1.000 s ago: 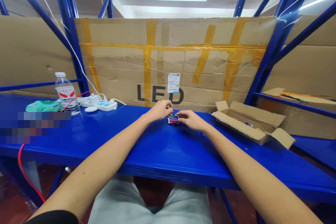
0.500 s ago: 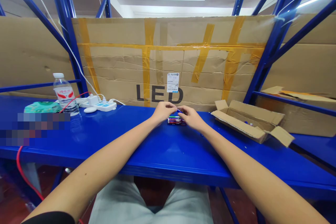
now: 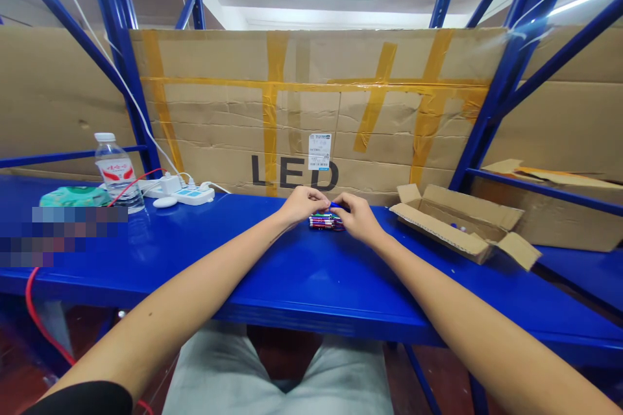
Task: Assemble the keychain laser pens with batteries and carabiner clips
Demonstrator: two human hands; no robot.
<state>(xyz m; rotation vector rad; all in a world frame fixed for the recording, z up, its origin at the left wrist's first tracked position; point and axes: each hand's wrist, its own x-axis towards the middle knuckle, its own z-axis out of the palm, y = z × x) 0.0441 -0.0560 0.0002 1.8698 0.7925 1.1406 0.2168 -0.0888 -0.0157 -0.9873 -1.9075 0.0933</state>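
Note:
My left hand (image 3: 302, 203) and my right hand (image 3: 359, 216) meet above the middle of the blue table (image 3: 311, 279). Between their fingertips is a small, slim blue piece (image 3: 334, 205), partly covered by the fingers; its exact kind cannot be made out. Both hands are closed in a pinch around it. Just below, several small shiny metallic cylinders (image 3: 320, 223) in red, purple and green lie side by side on the table. My right hand's fingers hide their right ends, where a dark loop or cord shows.
On the right stands an open cardboard box (image 3: 438, 224) with small items inside. To the left are a water bottle (image 3: 117, 172), a green soft pack (image 3: 73, 196) and a white power strip (image 3: 195, 194) with cables. A large taped carton (image 3: 219, 123) walls the back.
The fingers of both hands have shifted slightly around the blue piece, and more of it shows now. The cylinders lie as before. The whole view has moved a little.

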